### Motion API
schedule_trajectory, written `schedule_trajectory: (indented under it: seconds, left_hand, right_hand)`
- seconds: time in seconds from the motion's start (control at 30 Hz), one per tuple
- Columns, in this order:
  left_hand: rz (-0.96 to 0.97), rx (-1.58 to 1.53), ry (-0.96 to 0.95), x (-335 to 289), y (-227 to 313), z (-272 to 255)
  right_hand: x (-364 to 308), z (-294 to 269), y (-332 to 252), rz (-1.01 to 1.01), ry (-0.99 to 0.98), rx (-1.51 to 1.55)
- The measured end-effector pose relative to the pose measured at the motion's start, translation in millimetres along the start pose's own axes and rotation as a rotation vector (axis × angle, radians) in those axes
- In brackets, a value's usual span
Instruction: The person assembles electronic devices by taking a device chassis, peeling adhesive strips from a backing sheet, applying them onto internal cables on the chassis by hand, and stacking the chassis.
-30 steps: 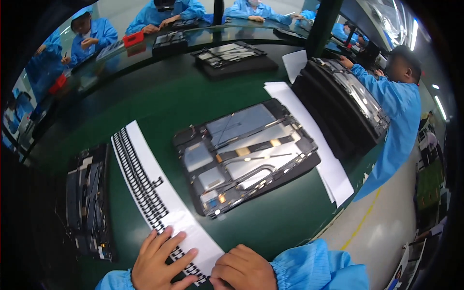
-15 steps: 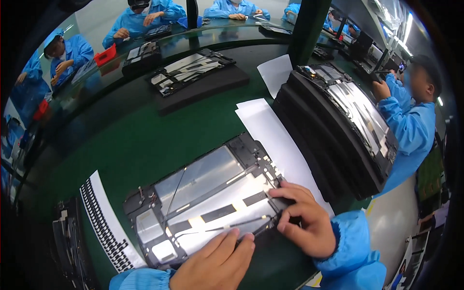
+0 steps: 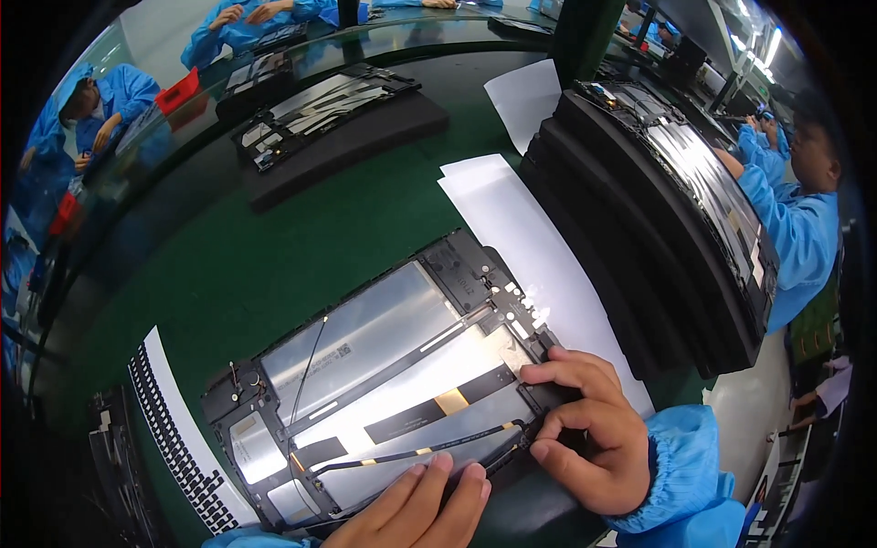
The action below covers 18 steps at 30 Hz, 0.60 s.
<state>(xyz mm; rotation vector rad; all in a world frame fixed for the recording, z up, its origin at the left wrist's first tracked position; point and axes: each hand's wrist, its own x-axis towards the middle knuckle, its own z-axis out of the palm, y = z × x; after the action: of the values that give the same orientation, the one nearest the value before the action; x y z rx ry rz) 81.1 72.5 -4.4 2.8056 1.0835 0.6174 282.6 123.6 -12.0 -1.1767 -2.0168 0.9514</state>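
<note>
In front of me an opened tablet point(image 3: 411, 402) lies slantwise, showing silver panels, a black frame, dark flat cables and small pale tabs. My left hand point(image 3: 411, 511) rests with stretched fingers along its near edge, close to a thin black cable point(image 3: 420, 450). At the tablet's right end, my right hand point(image 3: 594, 429) curls round the near corner. Its forefinger reaches onto the frame, and the thumb lies by the lower edge. Any small part between those fingertips cannot be made out.
Left lies a white strip point(image 3: 183, 429) with rows of small black pieces, beside another dark device point(image 3: 123, 466). White paper point(image 3: 539, 265) lies beyond the tablet. Stacked black foam point(image 3: 630, 256) at right carries another opened tablet point(image 3: 694, 173). Co-workers in blue point(image 3: 795, 210) sit around.
The view has shifted slightly, so surrounding things sit differently in it. Both hands stay at the tablet's near edge and right end, with little change in their pose.
</note>
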Motion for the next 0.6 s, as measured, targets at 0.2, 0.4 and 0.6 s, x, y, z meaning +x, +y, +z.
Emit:
schedule_trajectory:
  seconds: [0.2,0.4,0.6]
  left_hand:
    - [0.030,-0.048,-0.005,13.3,1.1,-1.7]
    - [-0.066,-0.083,0.312,20.3,7.0,35.2]
    - [0.044,-0.006,-0.070,42.3,5.1,9.3]
  right_hand:
    - [-3.1,0.9,4.0,-0.034,0.036,0.032]
    - [1.1,-11.8,6.9,0.013,-0.004,0.102]
    - [2.7,-28.1,14.9,0.031,0.051,0.174]
